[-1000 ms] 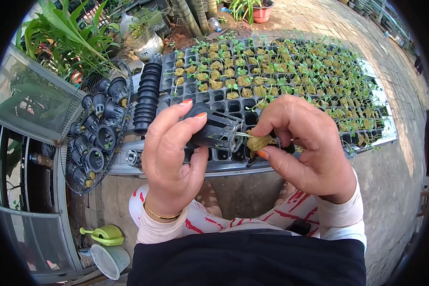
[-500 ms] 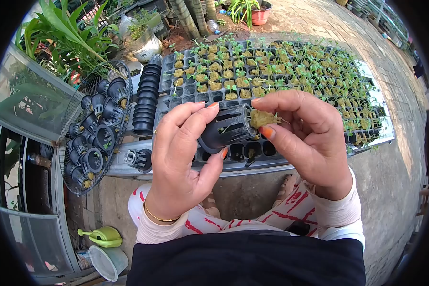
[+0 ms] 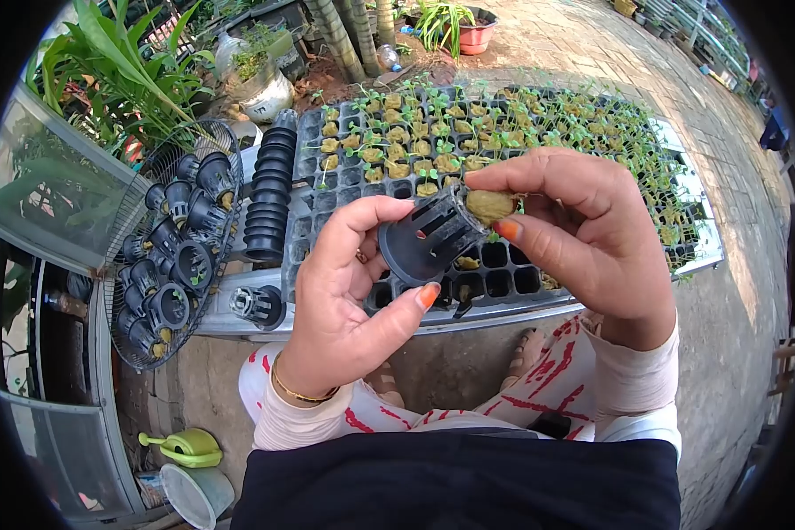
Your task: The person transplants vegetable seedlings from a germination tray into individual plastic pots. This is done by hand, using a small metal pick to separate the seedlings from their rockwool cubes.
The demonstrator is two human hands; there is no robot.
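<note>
Tilted between my hands is a black slotted net pot (image 3: 426, 247), its wide rim toward the left. My left hand (image 3: 336, 309) grips it near that rim, thumb below and fingers above. The thumb and forefinger of my right hand (image 3: 592, 243) pinch a yellow-brown growing plug (image 3: 490, 208) right at the pot's narrow slotted end. Part of the plug is hidden by the fingertips. Behind both hands lies a black seedling tray (image 3: 305, 231), many of its cells holding similar plugs with thin green sprouts.
Left of the tray lies a long stack of nested net pots (image 3: 270, 194), with a single net pot (image 3: 261, 306) nearer me. A wire basket (image 3: 117, 322) holds several planted net pots. On the ground at lower left are a green watering can (image 3: 193, 448) and a pale bucket (image 3: 196, 499).
The net pot has turned so its slotted end points more upward and its rim faces nearer me. My left thumb has shifted lower, while my right fingers still pinch the plug.
</note>
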